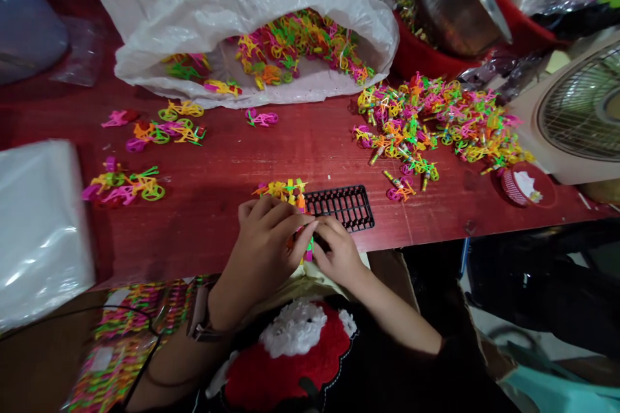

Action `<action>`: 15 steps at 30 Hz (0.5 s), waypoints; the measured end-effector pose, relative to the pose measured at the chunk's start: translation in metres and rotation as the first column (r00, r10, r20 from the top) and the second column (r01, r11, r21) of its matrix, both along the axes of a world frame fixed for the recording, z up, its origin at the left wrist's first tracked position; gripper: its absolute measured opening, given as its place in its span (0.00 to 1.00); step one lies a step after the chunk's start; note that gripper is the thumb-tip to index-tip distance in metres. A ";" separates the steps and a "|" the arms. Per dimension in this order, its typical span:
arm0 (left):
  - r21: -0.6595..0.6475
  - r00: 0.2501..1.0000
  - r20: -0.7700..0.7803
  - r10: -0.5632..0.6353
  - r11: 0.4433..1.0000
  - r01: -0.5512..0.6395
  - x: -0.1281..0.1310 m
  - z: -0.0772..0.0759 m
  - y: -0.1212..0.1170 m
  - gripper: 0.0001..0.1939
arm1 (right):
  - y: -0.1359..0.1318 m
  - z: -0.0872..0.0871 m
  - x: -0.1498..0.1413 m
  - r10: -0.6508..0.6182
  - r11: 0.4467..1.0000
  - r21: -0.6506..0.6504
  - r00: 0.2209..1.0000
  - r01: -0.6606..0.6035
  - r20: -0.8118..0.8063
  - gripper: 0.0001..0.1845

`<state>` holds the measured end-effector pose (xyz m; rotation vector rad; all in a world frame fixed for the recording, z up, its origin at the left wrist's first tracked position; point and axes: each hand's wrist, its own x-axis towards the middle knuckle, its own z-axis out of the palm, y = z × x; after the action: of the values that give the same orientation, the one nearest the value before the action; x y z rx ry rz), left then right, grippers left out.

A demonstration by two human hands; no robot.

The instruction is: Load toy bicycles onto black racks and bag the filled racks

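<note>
Head view: left hand (pixel 268 232) and right hand (pixel 341 255) together at red table (pixel 232 164) near edge, neon plastic pieces (pixel 310 248) between; can't tell if clamped. Black slotted plastic rack (pixel 340 208) just beyond.

Room on the red bench (pixel 203 226) left of my left grip (pixel 266 232). White plastic bag (pixel 203 6) blocks ahead; black slotted plastic rack (pixel 341 205) and multicoloured plastic toy heap (pixel 436 116) block ahead-right.

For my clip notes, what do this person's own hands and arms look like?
The left hand is bare, with a greyish and dark band, probably a watch, at the wrist. The right hand is bare too, its forearm running into a dark sleeve.
</note>
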<state>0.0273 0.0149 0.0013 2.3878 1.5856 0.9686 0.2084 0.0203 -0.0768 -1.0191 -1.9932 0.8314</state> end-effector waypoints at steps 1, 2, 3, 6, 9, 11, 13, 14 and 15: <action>0.009 1.000 0.000 -0.004 1.000 0.004 0.000 0.000 0.000 0.03 | 0.000 0.000 0.000 -0.018 1.000 -0.015 0.999 0.017 -0.031 0.13; 0.019 1.000 0.002 -0.006 1.000 0.006 0.000 0.000 0.000 0.03 | 0.001 0.000 -0.001 -0.033 0.999 -0.038 0.998 0.031 -0.051 0.12; 0.028 1.000 0.003 -0.008 1.000 0.007 0.001 0.000 0.000 0.03 | 0.001 0.001 -0.001 -0.040 0.997 -0.063 0.998 0.036 -0.056 0.10; 0.052 1.000 0.016 -0.015 0.999 0.014 0.002 0.001 -0.001 0.03 | 0.004 0.003 -0.003 -0.027 0.996 -0.087 1.000 0.026 -0.011 0.09; 0.051 0.999 0.011 -0.044 0.998 0.044 0.001 0.001 -0.002 0.02 | 0.004 0.003 -0.004 -0.013 0.999 -0.033 0.999 0.015 0.045 0.08; 0.049 0.998 0.010 -0.063 0.997 0.062 0.000 0.001 -0.002 0.02 | 0.004 0.002 -0.004 -0.009 1.000 0.003 0.998 0.009 0.068 0.08; 0.050 0.997 0.014 -0.070 0.996 0.069 -0.001 0.000 -0.002 0.02 | 0.003 0.001 -0.004 -0.004 1.000 0.023 0.996 0.002 0.094 0.09; 0.054 0.997 0.018 -0.069 0.996 0.068 -0.001 0.000 -0.002 0.02 | 0.003 0.000 -0.004 -0.001 1.000 0.028 0.994 -0.002 0.109 0.09; 0.058 0.997 0.018 -0.069 0.996 0.068 -0.001 -0.001 -0.002 0.02 | 0.003 -0.001 -0.004 0.002 1.000 0.031 0.992 -0.006 0.123 0.10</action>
<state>0.0266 0.0128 0.0007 2.4443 1.4788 1.0346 0.2046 0.0229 -0.0779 -1.0720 -2.1056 0.7534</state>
